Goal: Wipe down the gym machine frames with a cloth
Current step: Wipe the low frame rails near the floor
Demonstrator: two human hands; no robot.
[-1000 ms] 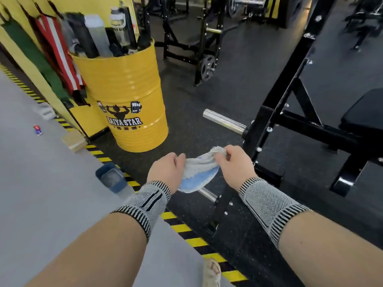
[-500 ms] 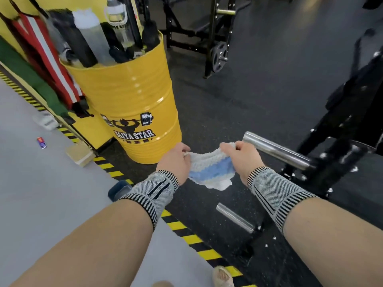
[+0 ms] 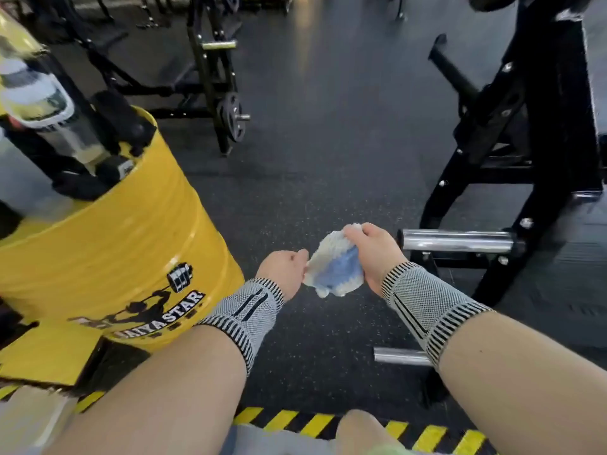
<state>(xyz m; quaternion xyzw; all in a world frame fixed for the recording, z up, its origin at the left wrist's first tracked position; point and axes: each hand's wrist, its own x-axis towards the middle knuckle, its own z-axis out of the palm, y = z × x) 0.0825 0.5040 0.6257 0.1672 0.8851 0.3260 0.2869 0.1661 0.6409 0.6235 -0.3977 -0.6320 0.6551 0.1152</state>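
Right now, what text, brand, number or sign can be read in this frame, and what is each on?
"...AIYASTAR": black print on the yellow drum, under a weightlifter logo; first letters blurred.
Bottle in the drum: label too blurred to read.
Yellow-black hazard stripes on the floor edge: no words.

We see a yellow drum (image 3: 108,244) at the near left, printed with a black weightlifter logo (image 3: 147,303) and partly legible lettering. Dark bars and a blurred clear bottle (image 3: 42,106) stick up out of its top. Dark speckled rubber flooring (image 3: 328,178) fills the middle. A yellow-and-black hazard stripe (image 3: 315,423) runs along the near edge. A flat yellow panel (image 3: 46,353) lies at the near left, just beside the drum's base. Grey surface (image 3: 29,421) shows in the near left corner.
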